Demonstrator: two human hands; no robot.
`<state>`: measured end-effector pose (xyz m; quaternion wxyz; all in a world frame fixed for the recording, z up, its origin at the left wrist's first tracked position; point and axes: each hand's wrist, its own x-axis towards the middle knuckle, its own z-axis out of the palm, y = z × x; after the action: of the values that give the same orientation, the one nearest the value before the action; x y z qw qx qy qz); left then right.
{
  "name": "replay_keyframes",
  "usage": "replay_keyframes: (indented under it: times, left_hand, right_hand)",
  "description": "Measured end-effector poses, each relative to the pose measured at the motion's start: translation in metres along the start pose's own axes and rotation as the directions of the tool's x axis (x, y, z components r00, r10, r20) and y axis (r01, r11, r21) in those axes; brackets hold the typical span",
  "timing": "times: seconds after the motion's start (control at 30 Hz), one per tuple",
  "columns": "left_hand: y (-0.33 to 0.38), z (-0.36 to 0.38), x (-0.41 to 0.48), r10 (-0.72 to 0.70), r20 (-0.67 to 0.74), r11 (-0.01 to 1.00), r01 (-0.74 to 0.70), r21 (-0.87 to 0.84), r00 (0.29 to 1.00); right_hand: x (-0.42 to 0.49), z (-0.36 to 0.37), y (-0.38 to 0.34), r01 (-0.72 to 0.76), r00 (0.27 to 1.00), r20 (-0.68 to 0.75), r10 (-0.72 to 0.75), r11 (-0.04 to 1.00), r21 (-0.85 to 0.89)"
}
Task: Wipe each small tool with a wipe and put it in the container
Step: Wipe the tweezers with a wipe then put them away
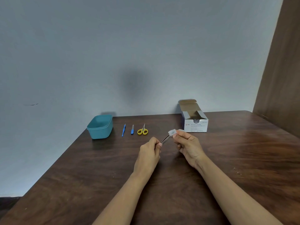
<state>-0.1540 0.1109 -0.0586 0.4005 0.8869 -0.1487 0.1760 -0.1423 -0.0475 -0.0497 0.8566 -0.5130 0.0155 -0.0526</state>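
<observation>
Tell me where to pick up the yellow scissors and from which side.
Pinch the yellow scissors by the handle loops, coming down from the near side: they lie flat on the table, loops toward the person, closed blades pointing away.

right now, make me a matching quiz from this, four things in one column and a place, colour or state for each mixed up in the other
Things:
1 tweezers
2 wipe
3 scissors
4 box

Place, colour or state:
a yellow handles
b held in the left hand
c top flap open
d pinched in the right hand

Pairs: 1-b, 2-d, 3-a, 4-c
</observation>
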Motion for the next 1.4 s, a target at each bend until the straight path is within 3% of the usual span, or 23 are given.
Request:
replay_keyframes:
  times: [0.23,0.37,0.6,0.8,1.1,1.4]
  left_hand:
    - [0.005,0.001,0.0,0.101,-0.007,0.993,-0.1,0.054,0.995]
    - [0.004,0.004,-0.002,0.102,0.0,0.995,-0.102,0.004,0.995]
    - [0.0,0.01,-0.001,0.061,0.117,0.998,-0.058,-0.034,0.991]
    - [0.004,0.011,-0.002,0.158,0.217,0.986,-0.165,0.016,0.963]
    - [0.003,0.01,0.0,0.153,0.209,0.988,-0.154,-0.013,0.966]
    - [0.003,0.013,0.0,0.185,0.173,0.976,-0.201,0.079,0.967]
  right_hand:
    - [0.001,0.001,0.001,-0.025,0.999,-0.045,0.024,0.999,-0.033]
    - [0.003,0.0,0.0,-0.011,0.999,-0.049,0.009,0.999,-0.034]
    - [0.005,-0.003,-0.001,0.003,0.998,-0.068,-0.002,1.0,0.018]
    - [0.008,-0.004,0.002,0.008,0.994,-0.108,-0.008,1.0,0.0]
    - [0.005,-0.003,0.0,0.032,0.995,-0.097,-0.03,0.999,0.015]
    - [0.005,0.0,0.003,0.042,0.994,-0.106,-0.038,0.998,0.035]
